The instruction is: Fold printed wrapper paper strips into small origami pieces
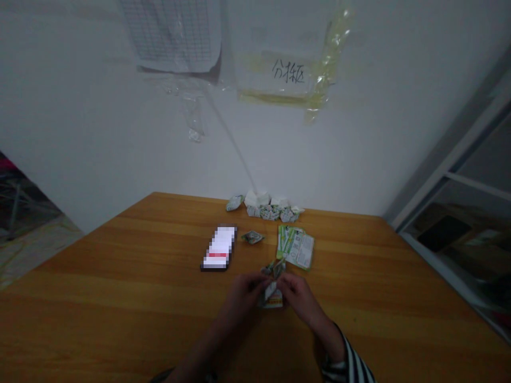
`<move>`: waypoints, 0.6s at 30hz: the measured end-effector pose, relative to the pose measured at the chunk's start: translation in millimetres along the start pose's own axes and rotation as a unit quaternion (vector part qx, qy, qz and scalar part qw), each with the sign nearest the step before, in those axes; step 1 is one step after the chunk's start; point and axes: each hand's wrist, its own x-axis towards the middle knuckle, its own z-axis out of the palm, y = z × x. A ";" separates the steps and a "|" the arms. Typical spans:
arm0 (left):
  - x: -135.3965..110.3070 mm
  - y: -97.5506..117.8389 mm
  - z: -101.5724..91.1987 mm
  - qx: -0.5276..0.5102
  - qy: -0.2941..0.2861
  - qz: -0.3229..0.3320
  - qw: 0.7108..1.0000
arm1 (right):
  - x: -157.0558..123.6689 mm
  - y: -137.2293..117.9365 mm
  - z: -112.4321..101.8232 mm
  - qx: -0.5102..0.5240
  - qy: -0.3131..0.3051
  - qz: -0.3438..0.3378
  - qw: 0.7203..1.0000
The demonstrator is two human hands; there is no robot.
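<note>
In the head view, both my hands meet low in the middle, over the wooden table. The fingers of my left hand (251,287) are pinched on the left side of a small, folded white-and-green printed packet (271,290). My right hand (293,292) pinches the same packet from the right. Its upper end looks twisted or folded, and its lower edge shows white with an orange band; fingers cover part of the middle. Just beyond my hands lie several flat green-and-white printed packets (297,247), overlapping. A small folded printed piece (253,237) lies apart to their left.
A phone (219,248) with a lit, blurred screen lies left of my hands. Along the wall sit several crumpled white-and-green printed bundles (270,211). The wooden table (131,276) meets the wall at the back. Taped papers (287,74) hang above; a metal-framed shelf (459,175) stands at right.
</note>
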 end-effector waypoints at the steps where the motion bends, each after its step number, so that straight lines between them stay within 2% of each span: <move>1: -0.1 0.4 0.7 -0.001 0.001 -0.002 1.000 | -0.2 -0.4 0.4 -0.012 0.001 -0.011 1.000; 5: -0.4 0.1 2.8 -0.006 0.009 -0.010 1.000 | -1.0 1.9 2.3 -0.057 0.019 -0.020 0.998; 11: -1.2 -3.4 5.0 0.001 -0.008 -0.028 1.000 | 0.9 7.9 2.5 -0.102 0.040 -0.018 0.994; 18: -1.6 -2.3 3.2 -0.003 -0.007 -0.055 0.998 | 1.0 3.4 4.3 -0.084 0.034 -0.007 0.996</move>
